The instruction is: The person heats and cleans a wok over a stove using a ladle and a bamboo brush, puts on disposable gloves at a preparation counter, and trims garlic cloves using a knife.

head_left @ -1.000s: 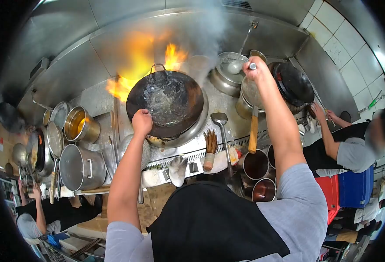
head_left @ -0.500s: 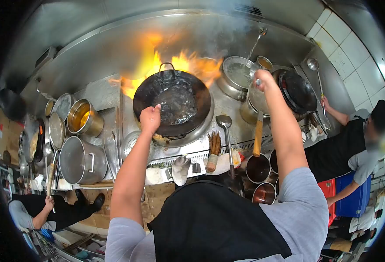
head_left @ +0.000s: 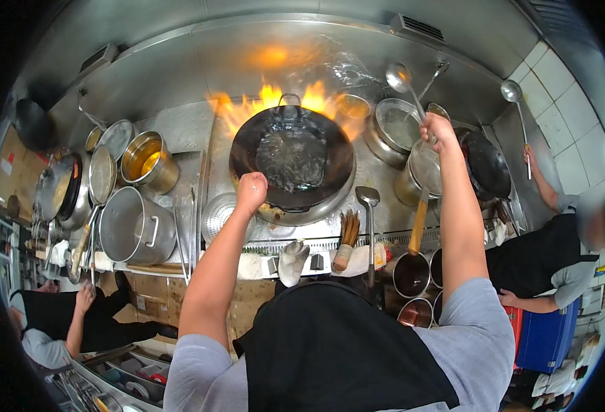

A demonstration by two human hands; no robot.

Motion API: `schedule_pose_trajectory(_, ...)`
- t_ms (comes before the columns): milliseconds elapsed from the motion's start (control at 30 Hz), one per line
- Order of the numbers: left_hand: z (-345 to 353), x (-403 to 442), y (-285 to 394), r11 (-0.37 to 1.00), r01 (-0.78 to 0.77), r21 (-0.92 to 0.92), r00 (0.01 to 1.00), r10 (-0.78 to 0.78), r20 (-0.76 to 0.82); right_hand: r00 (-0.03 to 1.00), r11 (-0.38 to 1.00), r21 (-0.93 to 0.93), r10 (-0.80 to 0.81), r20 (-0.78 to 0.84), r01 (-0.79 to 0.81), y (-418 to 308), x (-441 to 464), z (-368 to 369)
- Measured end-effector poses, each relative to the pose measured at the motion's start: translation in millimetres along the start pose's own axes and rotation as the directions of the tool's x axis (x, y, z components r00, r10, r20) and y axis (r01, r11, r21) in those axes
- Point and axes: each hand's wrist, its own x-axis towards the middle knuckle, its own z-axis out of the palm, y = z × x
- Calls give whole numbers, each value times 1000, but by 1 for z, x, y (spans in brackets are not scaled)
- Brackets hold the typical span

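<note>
My left hand (head_left: 252,192) is closed in a fist at the near-left rim of a dark wok (head_left: 244,161), gripping it there; the exact hold is hidden under the fingers. Clear, rippling liquid (head_left: 292,159) covers the wok's bottom. Flames (head_left: 271,96) rise behind its far rim. With my right hand (head_left: 438,132) I grip the handle of a ladle (head_left: 398,77), its bowl raised toward the back wall. Below that hand, a round strainer (head_left: 426,167) with a wooden handle rests over a pot. Beside it stands a metal pot (head_left: 385,141) with a mesh top.
A spatula (head_left: 369,199), a bamboo brush (head_left: 347,240) and a white cloth glove (head_left: 291,262) lie along the front edge. Leftward are a pot of yellow liquid (head_left: 141,165) and a large pot (head_left: 134,226). One co-worker (head_left: 543,247) holds another ladle at right; another person (head_left: 62,309) is at left.
My right hand has lifted the ladle from beside the mesh-topped pot toward the back wall. The flames are lower, and the view has shifted. My left hand stays at the wok.
</note>
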Motion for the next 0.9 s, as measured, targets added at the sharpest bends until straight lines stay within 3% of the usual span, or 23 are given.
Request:
schedule_pose_trajectory(33,-3,-4,-10,998,55,-23,998,-55,4,997,963,-262,-76,-33,64,13,8,-4)
schedule_pose_trajectory(67,-6,-8,-19,993,112,-47,994,-112,9,997,963,-263,-74,-21,66,26,23,-10)
schedule_pose_trajectory(133,-7,-15,-44,999,52,3,997,-52,-60,986,845,-525,19,-164,-104,46,49,-16)
schedule_pose_trajectory(167,-7,-18,-55,999,31,-16,993,-33,-111,991,936,-339,53,-127,-93,44,40,-15)
schedule_pose_trajectory(200,-7,-20,-65,999,7,-34,987,-13,-159,991,936,-339,56,-120,-94,43,45,-15)
schedule_pose_trajectory(233,-6,-20,-76,999,10,-32,987,-15,-162,960,975,68,221,-170,-212,37,56,-20)
schedule_pose_trajectory(267,-5,-18,-86,1000,22,-20,986,-25,-167,910,840,465,386,-149,-280,30,67,-25)
schedule_pose_trajectory(300,-3,-18,-91,999,35,-8,985,-36,-169,910,711,639,413,-44,-292,25,73,-29)
schedule_pose_trajectory(333,-3,-19,-92,999,35,-5,986,-35,-165,912,720,669,378,-159,-182,8,55,-8)
schedule_pose_trajectory(433,0,-20,-80,998,59,-19,973,-62,-224,946,720,673,312,-93,-172,-14,40,22)
schedule_pose_trajectory(467,1,-21,-73,997,70,-28,967,-74,-242,951,727,654,307,-38,-208,-16,44,22)
schedule_pose_trajectory(500,1,-20,-66,996,79,-36,962,-86,-259,901,695,580,386,197,-424,-36,24,23)
schedule_pose_trajectory(533,1,-19,-62,996,78,-33,965,-84,-248,853,643,564,344,392,-518,-39,23,9)
schedule_pose_trajectory(600,5,-15,-55,992,102,-69,960,-116,-255,838,668,540,251,484,-512,-38,21,-10)
schedule_pose_trajectory(633,11,-11,-65,993,97,-70,961,-112,-252,910,814,463,179,374,-350,-37,9,-3)
schedule_pose_trajectory(667,15,-7,-77,974,74,-216,966,-124,-227,958,920,349,82,275,-178,-34,-1,9)
schedule_pose_trajectory(700,16,-6,-86,934,56,-354,970,-134,-201,978,972,221,33,206,-80,-24,-1,16)
schedule_pose_trajectory(733,11,-11,-76,935,59,-350,970,-137,-201,994,999,13,-47,95,46,-21,-18,33)
schedule_pose_trajectory(800,-2,-23,-49,911,42,-410,992,-87,-92,989,944,-300,-149,-12,139,7,-15,38)
schedule_pose_trajectory(833,-9,-30,-29,912,43,-407,992,-87,-90,984,904,-415,-153,-89,104,18,-18,40)
schedule_pose_trajectory(900,-21,-47,8,889,214,-406,974,-227,17,992,872,-485,-111,-65,66,44,-5,24)
